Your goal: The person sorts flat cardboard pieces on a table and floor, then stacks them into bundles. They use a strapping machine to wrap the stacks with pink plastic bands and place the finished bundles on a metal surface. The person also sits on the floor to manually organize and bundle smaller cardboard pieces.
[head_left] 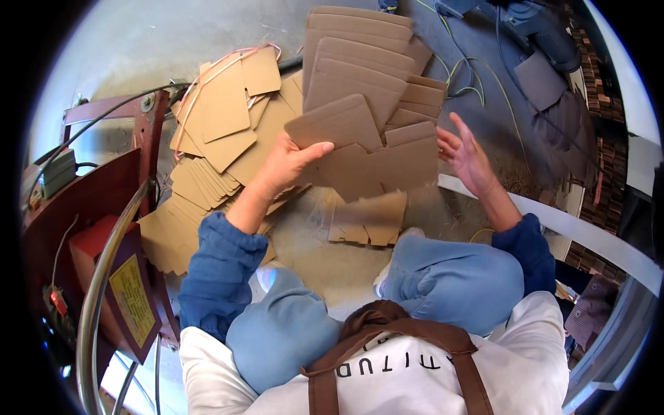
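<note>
My left hand (294,160) grips a slotted brown cardboard sheet (360,155) by its left edge, thumb on top and fingers underneath. To the right of that sheet, my right hand (465,153) is raised with its fingers apart, close to the sheet's right edge; I cannot tell whether a fingertip touches it. Just beyond the held sheet, a fanned pile of brown cardboard sheets (360,62) reaches toward the top of the view. A lighter slotted cardboard piece (368,220) lies on the floor between my feet, partly under the held sheet.
Loose tan cardboard pieces (225,114) cover the floor at left, with a pinkish strap (197,86) across them. A red machine frame (149,117) and curved metal bar (104,290) stand at left. Cables (477,83) trail at far right; a pale rail (581,228) runs beside my right arm.
</note>
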Tool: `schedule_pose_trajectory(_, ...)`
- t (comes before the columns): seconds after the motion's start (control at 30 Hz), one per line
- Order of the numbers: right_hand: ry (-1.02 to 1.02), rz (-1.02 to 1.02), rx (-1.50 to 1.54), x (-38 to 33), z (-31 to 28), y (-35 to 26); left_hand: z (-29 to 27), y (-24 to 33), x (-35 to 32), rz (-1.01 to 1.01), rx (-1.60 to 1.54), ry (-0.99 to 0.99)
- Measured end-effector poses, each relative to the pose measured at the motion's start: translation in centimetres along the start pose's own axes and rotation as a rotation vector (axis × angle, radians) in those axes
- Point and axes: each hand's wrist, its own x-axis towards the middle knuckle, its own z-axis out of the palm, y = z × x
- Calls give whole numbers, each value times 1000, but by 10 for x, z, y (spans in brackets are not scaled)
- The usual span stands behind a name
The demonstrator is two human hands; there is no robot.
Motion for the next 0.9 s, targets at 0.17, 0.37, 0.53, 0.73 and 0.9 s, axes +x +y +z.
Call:
schedule_pose_trajectory(0.17, -158, 174, 510, 9, 44, 22, 14, -18, 0, 330, 677, 39)
schedule_pose_trajectory(0.37, -180, 68, 392, 8, 99, 45, -1, -97, 6, 462, 824, 56)
schedule_pose_trajectory(0.53, -286, 161, 409, 4, 74, 35, 6, -87, 8, 305, 836, -64)
schedule_pose_trajectory(0.73, -459, 544, 716, -60, 55, 31, 47, -100, -14, -140, 178, -180)
schedule_pose_trajectory(0.9, -696, 985, 402, -60, 86, 70, 31, -221, -27, -317, 357, -51)
